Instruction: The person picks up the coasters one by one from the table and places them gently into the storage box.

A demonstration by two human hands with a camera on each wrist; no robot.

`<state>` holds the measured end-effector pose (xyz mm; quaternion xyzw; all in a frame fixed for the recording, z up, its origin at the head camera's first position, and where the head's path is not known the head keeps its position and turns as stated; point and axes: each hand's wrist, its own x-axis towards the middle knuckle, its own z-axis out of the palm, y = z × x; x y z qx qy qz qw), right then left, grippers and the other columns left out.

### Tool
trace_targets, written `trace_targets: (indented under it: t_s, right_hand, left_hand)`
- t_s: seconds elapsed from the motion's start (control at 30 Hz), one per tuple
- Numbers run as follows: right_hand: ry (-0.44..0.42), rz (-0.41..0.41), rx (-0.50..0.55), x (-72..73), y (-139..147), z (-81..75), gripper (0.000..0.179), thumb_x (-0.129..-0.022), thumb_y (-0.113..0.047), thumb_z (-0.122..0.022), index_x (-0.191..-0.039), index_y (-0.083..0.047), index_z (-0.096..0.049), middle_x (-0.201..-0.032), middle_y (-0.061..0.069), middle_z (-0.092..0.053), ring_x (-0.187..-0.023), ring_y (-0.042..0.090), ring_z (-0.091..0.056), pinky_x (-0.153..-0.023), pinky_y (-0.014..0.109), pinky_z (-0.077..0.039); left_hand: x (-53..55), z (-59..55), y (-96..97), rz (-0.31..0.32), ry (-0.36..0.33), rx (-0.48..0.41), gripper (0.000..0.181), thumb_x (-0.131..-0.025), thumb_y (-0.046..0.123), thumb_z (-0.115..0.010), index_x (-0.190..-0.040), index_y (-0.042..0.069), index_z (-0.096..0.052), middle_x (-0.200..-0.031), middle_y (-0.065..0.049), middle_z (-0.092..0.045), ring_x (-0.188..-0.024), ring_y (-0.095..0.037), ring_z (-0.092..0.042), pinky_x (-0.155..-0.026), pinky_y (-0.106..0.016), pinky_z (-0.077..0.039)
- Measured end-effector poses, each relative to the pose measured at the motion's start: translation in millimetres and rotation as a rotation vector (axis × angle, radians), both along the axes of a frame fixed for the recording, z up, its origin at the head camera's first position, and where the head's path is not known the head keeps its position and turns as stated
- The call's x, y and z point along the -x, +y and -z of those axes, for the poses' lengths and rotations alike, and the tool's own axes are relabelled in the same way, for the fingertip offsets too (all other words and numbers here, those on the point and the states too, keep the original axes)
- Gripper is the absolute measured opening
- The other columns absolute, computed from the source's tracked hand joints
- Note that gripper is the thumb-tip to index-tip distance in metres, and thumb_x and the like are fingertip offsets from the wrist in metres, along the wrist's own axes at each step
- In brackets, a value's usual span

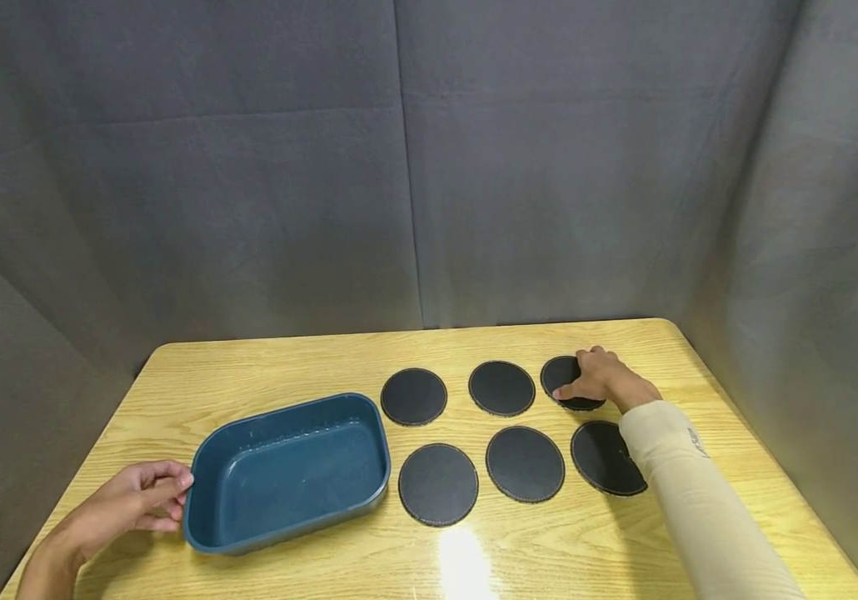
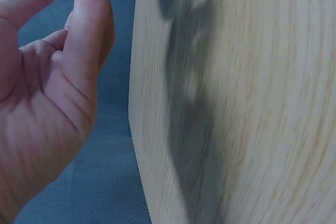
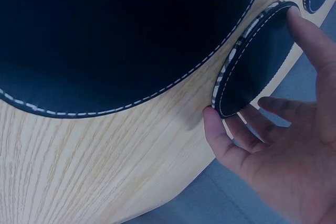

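- So the right hand (image 1: 603, 377) has a thin round black leather-look disc with pale edge stitching (image 1: 560, 371) gripped across its edges, thumb on one side, fingertips on the other. It's the rightmost in the back row on the pale wood-grain tabletop (image 1: 271, 362). Can't tell if it's lifted at all.
- Left hand (image 1: 132, 500) is pinching the left-end rim of a dark blue rectangular plastic-looking tub (image 1: 297, 475).
- The five other black discs (image 1: 501, 388) lie flat to the tub's right, all apart.
- Handling-wise, I'd guess the disc is light, stiffish with a little bend, and not fragile. The smooth face might be slippery.
- I'd hold it at opposite stitched edges, like here, since something that thin is probably awkward to get under.
- Tub looks light and rigid; the rim's a decent hold imo.
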<state>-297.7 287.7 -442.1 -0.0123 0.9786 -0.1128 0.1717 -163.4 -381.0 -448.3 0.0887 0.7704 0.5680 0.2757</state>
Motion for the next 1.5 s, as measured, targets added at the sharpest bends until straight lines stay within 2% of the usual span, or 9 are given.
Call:
trace_targets:
  t_s: [0.3,0.43,0.6,0.77,0.93,1.1,1.27,1.4,1.5]
  right_hand:
    - [-0.029,0.032,-0.033,2.0,0.5,1.4,0.098,-0.084,-0.052,-0.075,-0.143,0.015,-0.034,-0.137,0.039,-0.035,-0.125,0.052,-0.04,-0.101,0.062,-0.044]
    - [-0.046,0.055,-0.024,1.5,-0.9,-2.2,0.1,-0.083,-0.053,-0.075,-0.145,0.012,-0.032,-0.134,0.039,-0.035,-0.123,0.053,-0.042,-0.098,0.063,-0.045]
    - [-0.064,0.094,-0.021,-1.6,-1.2,-10.3,0.101,-0.081,-0.052,-0.078,-0.147,0.009,-0.032,-0.132,0.038,-0.036,-0.118,0.05,-0.046,-0.094,0.062,-0.048]
    - [-0.074,0.125,-0.005,-3.2,0.1,-18.6,0.092,-0.083,-0.042,-0.081,-0.146,0.005,-0.034,-0.131,0.036,-0.036,-0.112,0.047,-0.049,-0.09,0.06,-0.049]
    - [-0.07,0.126,0.022,-1.2,0.9,-24.6,0.08,-0.084,-0.028,-0.081,-0.143,0.004,-0.037,-0.13,0.036,-0.037,-0.108,0.044,-0.05,-0.089,0.057,-0.05]
    - [-0.071,0.122,0.028,-0.7,0.7,-27.6,0.07,-0.086,-0.021,-0.08,-0.138,0.006,-0.041,-0.125,0.035,-0.041,-0.103,0.04,-0.051,-0.086,0.051,-0.051]
    - [-0.056,0.105,0.04,-0.9,0.1,-33.1,0.058,-0.086,-0.013,-0.078,-0.131,0.007,-0.047,-0.117,0.031,-0.047,-0.098,0.037,-0.055,-0.075,0.043,-0.055]
    - [-0.068,0.103,0.085,0.4,2.5,-35.0,0.054,-0.088,-0.009,-0.076,-0.131,0.007,-0.046,-0.116,0.03,-0.052,-0.092,0.034,-0.06,-0.065,0.036,-0.055]
    - [-0.09,0.111,0.12,1.9,5.4,-35.4,0.051,-0.09,-0.007,-0.073,-0.131,0.005,-0.046,-0.117,0.029,-0.053,-0.091,0.033,-0.059,-0.064,0.036,-0.056]
  left_hand:
    - [-2.7,1.8,0.3,-0.01,0.001,-0.038,0.016,-0.106,0.014,-0.047,-0.112,0.004,-0.057,-0.091,-0.002,-0.064,-0.083,-0.012,-0.066,-0.076,-0.031,-0.062]
    - [-2.4,2.8,0.1,0.006,-0.011,-0.093,0.016,-0.107,0.011,-0.045,-0.11,0.008,-0.06,-0.094,0.001,-0.064,-0.085,-0.012,-0.067,-0.077,-0.031,-0.061]
    - [-2.1,3.3,-0.1,0.001,-0.062,-0.13,0.019,-0.106,0.011,-0.045,-0.104,0.014,-0.064,-0.093,0.003,-0.066,-0.086,-0.013,-0.069,-0.081,-0.031,-0.061]
    - [-0.1,4.8,0.0,-0.027,-0.084,-0.154,0.016,-0.105,0.009,-0.046,-0.107,0.012,-0.062,-0.097,0.002,-0.066,-0.089,-0.015,-0.069,-0.084,-0.031,-0.06]
    - [0.8,6.9,-0.4,-0.067,-0.092,-0.157,0.013,-0.104,0.007,-0.048,-0.114,0.005,-0.057,-0.102,0.0,-0.064,-0.092,-0.015,-0.069,-0.085,-0.032,-0.06]
    - [0.1,8.0,-0.7,-0.083,-0.095,-0.163,0.013,-0.104,0.007,-0.049,-0.116,0.005,-0.054,-0.104,0.001,-0.063,-0.093,-0.014,-0.068,-0.085,-0.032,-0.06]
    - [-0.2,8.3,0.9,-0.101,-0.096,-0.15,0.013,-0.104,0.008,-0.049,-0.116,0.005,-0.052,-0.104,0.001,-0.061,-0.092,-0.014,-0.067,-0.084,-0.032,-0.06]
    - [0.6,7.8,1.3,-0.115,-0.099,-0.159,0.012,-0.104,0.008,-0.05,-0.115,0.006,-0.052,-0.104,0.0,-0.06,-0.093,-0.013,-0.066,-0.084,-0.033,-0.06]
    - [0.9,8.0,1.2,-0.12,-0.096,-0.162,0.012,-0.104,0.008,-0.05,-0.116,0.007,-0.051,-0.104,0.0,-0.06,-0.092,-0.013,-0.067,-0.083,-0.033,-0.06]
